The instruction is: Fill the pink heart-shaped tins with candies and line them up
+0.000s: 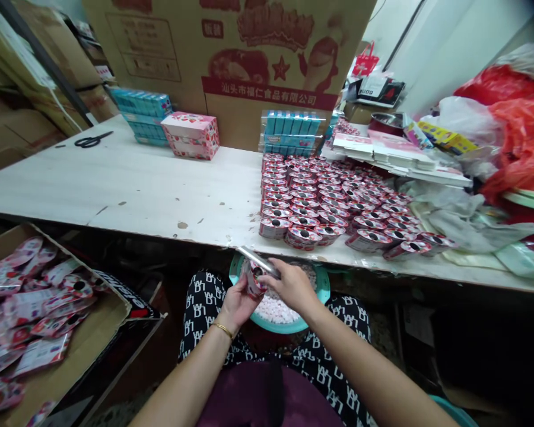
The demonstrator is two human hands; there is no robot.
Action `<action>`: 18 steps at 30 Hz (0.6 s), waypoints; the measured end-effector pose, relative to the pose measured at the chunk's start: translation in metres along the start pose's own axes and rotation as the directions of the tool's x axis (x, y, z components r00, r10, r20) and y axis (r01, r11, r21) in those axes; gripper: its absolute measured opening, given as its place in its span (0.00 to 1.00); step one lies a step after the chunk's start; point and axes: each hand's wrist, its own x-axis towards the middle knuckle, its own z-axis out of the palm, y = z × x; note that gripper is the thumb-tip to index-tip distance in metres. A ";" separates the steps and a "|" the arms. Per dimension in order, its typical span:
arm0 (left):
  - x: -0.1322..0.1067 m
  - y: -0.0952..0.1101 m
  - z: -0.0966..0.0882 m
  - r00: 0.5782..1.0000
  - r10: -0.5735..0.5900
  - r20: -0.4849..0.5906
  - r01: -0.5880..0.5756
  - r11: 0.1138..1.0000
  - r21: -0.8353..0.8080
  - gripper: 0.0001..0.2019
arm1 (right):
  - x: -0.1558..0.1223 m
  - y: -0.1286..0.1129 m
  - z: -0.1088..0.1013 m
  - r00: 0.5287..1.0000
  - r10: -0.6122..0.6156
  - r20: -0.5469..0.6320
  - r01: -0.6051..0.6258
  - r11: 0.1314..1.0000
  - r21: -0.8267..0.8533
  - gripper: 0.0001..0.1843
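My left hand (239, 302) is closed around a small red-and-pink round container (254, 279), held over my lap. My right hand (291, 286) grips a thin silvery tube-like tool (258, 261) whose end points into the container's dark opening. Both hands hover above a teal bowl (323, 286) filled with small white and pink candies (273, 311). On the white table (160, 190) just beyond, many matching containers (329, 201) stand in rows with their dark holes facing up.
A cardboard box (89, 338) of flat red-and-pink packets sits at my left. A big printed carton (231, 53), pink box (191, 135), teal packs (145, 112) and scissors (91, 140) stand on the table. Plastic bags and flat cartons (400, 157) crowd the right.
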 end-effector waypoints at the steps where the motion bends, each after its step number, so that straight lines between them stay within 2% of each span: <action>1: -0.003 0.004 0.008 0.996 0.080 0.033 -0.080 0.997 0.015 0.08 | 0.007 -0.015 0.001 0.999 -0.038 -0.006 0.038 0.999 -0.035 0.23; 4: -0.017 0.031 0.026 0.941 0.325 0.092 -0.334 0.936 0.113 0.11 | 0.036 -0.059 0.004 0.984 -0.179 -0.003 0.176 0.973 -0.149 0.23; 6: -0.033 0.060 0.026 0.863 0.504 0.037 -0.498 0.836 0.230 0.14 | 0.063 -0.081 0.004 0.960 -0.279 0.021 0.276 0.933 -0.229 0.21; 7: -0.043 0.077 0.020 0.799 0.601 0.000 -0.572 0.761 0.307 0.15 | 0.078 -0.088 0.003 0.947 -0.318 0.045 0.318 0.907 -0.274 0.20; 8: -0.053 0.095 0.011 0.710 0.703 -0.034 -0.638 0.664 0.390 0.17 | 0.093 -0.093 0.002 0.937 -0.342 0.074 0.347 0.881 -0.322 0.19; 10: -0.077 0.134 -0.018 0.485 0.872 -0.063 -0.694 0.428 0.579 0.18 | 0.123 -0.097 0.001 0.928 -0.351 0.125 0.370 0.835 -0.407 0.18; 11: -0.090 0.153 -0.036 0.376 0.925 -0.053 -0.665 0.309 0.680 0.19 | 0.136 -0.096 0.000 0.931 -0.341 0.131 0.363 0.821 -0.441 0.18; 12: -0.103 0.173 -0.055 0.280 0.959 -0.036 -0.588 0.201 0.783 0.20 | 0.147 -0.095 0.000 0.932 -0.344 0.111 0.354 0.811 -0.465 0.18; 13: -0.116 0.192 -0.073 0.207 0.978 -0.017 -0.461 0.112 0.880 0.21 | 0.154 -0.092 -0.001 0.929 -0.362 0.077 0.353 0.803 -0.480 0.18; 14: -0.129 0.210 -0.090 0.159 0.987 0.008 -0.291 0.039 0.956 0.22 | 0.156 -0.089 -0.002 0.917 -0.397 0.025 0.359 0.798 -0.484 0.18; 15: -0.140 0.227 -0.106 0.143 0.989 0.038 -0.099 -0.024 0.995 0.24 | 0.152 -0.084 -0.003 0.898 -0.439 -0.033 0.372 0.797 -0.476 0.19; 16: -0.151 0.242 -0.120 0.155 0.986 0.067 0.090 -0.081 0.993 0.26 | 0.144 -0.078 -0.005 0.880 -0.469 -0.082 0.386 0.804 -0.452 0.20; 18: -0.167 0.266 -0.144 0.224 0.972 0.077 0.386 -0.161 0.908 0.29 | 0.112 -0.061 -0.005 0.874 -0.475 -0.098 0.419 0.841 -0.343 0.22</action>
